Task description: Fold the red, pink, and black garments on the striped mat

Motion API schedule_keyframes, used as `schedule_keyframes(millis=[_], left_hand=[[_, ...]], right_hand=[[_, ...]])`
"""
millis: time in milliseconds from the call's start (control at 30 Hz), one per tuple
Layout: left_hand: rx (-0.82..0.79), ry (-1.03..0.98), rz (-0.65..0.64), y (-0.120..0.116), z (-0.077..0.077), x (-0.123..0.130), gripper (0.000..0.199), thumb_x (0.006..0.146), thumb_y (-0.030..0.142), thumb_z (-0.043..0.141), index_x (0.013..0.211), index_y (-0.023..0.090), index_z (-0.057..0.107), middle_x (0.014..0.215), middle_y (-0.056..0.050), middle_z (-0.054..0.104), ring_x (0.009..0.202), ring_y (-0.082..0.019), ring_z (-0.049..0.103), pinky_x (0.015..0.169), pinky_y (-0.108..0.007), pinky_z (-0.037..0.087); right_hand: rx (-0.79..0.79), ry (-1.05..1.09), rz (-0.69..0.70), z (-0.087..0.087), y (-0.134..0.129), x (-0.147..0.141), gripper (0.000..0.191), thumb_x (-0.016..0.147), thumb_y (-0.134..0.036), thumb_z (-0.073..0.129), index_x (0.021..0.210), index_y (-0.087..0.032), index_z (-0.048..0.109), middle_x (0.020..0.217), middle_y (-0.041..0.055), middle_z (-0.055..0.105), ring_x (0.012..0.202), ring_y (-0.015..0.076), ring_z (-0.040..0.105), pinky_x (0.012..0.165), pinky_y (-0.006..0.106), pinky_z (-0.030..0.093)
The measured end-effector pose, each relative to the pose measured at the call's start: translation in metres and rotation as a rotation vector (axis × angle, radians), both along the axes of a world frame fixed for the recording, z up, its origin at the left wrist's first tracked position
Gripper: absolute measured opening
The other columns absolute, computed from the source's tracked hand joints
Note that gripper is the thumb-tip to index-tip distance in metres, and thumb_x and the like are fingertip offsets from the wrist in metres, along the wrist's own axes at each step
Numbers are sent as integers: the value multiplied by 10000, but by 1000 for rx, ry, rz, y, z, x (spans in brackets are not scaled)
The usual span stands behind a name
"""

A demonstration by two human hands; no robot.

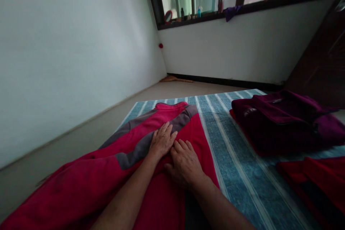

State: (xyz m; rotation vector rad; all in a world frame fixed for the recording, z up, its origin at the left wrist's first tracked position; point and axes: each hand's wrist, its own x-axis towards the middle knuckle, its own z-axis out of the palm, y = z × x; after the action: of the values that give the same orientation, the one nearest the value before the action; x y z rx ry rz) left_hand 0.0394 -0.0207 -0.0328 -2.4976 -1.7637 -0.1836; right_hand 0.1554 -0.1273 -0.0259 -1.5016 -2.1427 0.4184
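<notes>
A pink-red jacket (159, 194) with grey panels lies on a blue-and-white striped cloth (229, 158), its collar pointing away from me. One sleeve stretches toward the lower left. My left hand (162, 140) rests flat on the jacket's grey band, fingers extended. Close beside it on the right, my right hand (185, 160) presses down on the red fabric with its fingers spread a little. Neither hand grips anything; both palms are hidden against the cloth.
Folded dark purple clothing (277, 122) lies on the right, on top of something red. Nearer me is a folded red garment (318, 183). A white wall (75, 54) rises at left. Bottles and a mirror (168, 16) stand on the windowsill (199, 18) behind.
</notes>
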Motion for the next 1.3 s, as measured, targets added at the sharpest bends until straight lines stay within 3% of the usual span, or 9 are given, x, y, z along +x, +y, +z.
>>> schedule_keyframes(millis=[400, 1300], left_hand=[[-10, 38, -1, -2, -7, -4, 518, 966, 414, 273, 1383, 148, 429, 1504, -113, 347, 1399, -211, 287, 1115, -405, 270], [59, -43, -2, -7, -5, -1, 455, 951, 387, 366, 1321, 155, 496, 1459, -121, 422, 1355, -221, 371, 1096, -422, 312]], right_hand=[[-17, -8, -5, -4, -1, -2, 602, 858, -403, 559, 1363, -89, 470, 1423, 173, 443, 1347, 315, 333, 1134, 473, 186], [-3, -21, -5, -8, 0, -3, 602, 851, -412, 556, 1366, -112, 468, 1425, 148, 446, 1343, 310, 334, 1134, 459, 175]])
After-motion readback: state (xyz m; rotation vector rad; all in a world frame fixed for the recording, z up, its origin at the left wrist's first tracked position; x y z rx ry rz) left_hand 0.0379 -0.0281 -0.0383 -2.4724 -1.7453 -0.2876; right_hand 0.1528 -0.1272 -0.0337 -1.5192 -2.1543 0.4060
